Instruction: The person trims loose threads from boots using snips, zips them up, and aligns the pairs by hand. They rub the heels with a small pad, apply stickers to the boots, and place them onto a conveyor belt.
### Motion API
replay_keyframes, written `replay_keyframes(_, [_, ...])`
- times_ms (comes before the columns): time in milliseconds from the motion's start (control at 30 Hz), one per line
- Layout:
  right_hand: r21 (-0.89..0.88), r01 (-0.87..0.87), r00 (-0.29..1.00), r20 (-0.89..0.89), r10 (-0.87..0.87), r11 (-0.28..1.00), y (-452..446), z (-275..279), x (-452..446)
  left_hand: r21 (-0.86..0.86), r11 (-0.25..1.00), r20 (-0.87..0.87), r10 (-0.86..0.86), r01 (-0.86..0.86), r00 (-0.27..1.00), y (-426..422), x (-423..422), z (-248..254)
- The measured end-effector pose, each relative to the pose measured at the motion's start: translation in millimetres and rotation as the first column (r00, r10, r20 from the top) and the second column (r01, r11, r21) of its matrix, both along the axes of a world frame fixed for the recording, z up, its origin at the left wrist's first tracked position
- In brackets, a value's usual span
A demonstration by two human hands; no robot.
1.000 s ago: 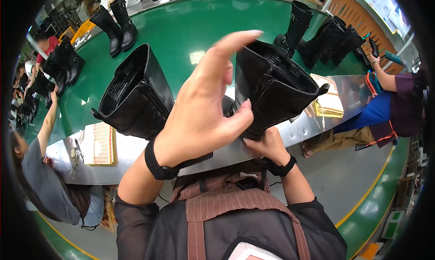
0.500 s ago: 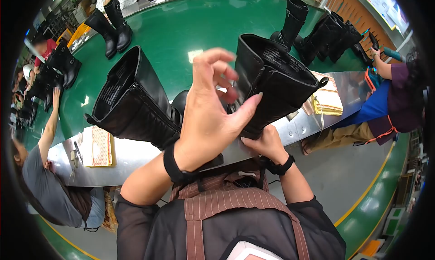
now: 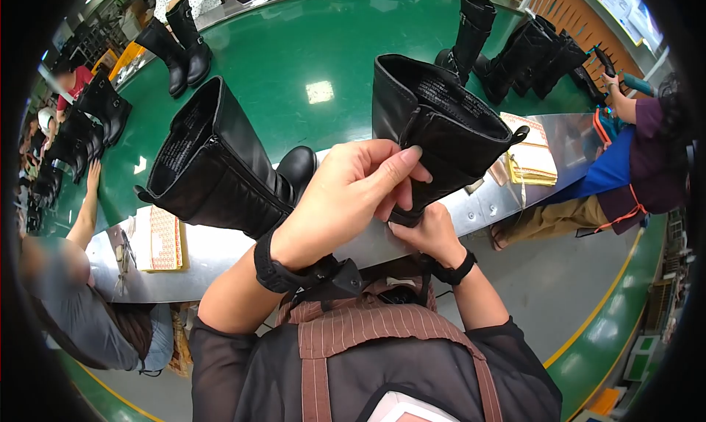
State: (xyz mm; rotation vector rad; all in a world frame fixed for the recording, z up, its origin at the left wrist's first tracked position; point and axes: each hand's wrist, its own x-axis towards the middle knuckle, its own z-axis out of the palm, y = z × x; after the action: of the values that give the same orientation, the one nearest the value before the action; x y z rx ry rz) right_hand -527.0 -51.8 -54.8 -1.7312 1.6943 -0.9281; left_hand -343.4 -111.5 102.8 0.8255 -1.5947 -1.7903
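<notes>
A tall black boot stands upright before me, its open top tilted toward me. My left hand is closed in a pinch against the side of its shaft, by the seam below the rim. Whatever lies between that thumb and forefinger is hidden. Lower down, my right hand grips the same boot near the ankle, fingers partly hidden behind it. To the left stands a second black boot, leaning, with a zipper down its shaft and a pull loop at the rim. Neither hand touches it.
The boots stand by the metal edge of a green table. Stacks of patterned paper lie left and right. More black boots stand farther off. Co-workers are on both sides, one in a purple sleeve.
My left hand has come down from the raised, open-fingered position near the boot's rim and closed into a pinch at its shaft. My right hand keeps its grip at the ankle.
</notes>
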Motion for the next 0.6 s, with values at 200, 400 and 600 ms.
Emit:
replay_keyframes(200, [0.014, -0.001, 1.0, -0.03, 0.001, 1.0, -1.0, 1.8, 3.8, -0.026, 1.0, -0.211, 0.011, -0.017, 0.977, 3.6, 6.3, 23.5])
replay_keyframes(400, [0.138, -0.116, 0.975, 0.204, 0.086, 0.984, -7.1, 11.1, -4.8, -0.241, 0.971, 0.04, 0.004, 0.005, 0.999, 19.7, 55.0, 8.2])
replay_keyframes(600, [0.062, -0.227, 0.889, 0.421, 0.181, 0.972, -25.6, 21.1, -5.5, -0.069, 0.995, 0.862, 0.022, 0.073, 0.506, 50.0, 171.1, -37.8])
